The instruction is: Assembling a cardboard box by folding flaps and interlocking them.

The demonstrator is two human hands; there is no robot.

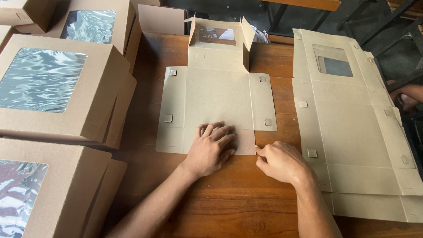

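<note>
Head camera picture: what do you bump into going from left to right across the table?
Folded brown cardboard boxes with shiny plastic windows → flat brown cardboard box blank being folded → left hand → right hand → stack of flat brown cardboard blanks.

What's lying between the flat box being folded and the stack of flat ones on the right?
Only bare wooden table, seen in the head view.

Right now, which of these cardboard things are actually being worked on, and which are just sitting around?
In hand:
flat box blank, pressed down by the left hand
its near corner flap, pinched by the right hand

Lying about:
stack of flat blanks
finished window boxes
wooden table
</note>
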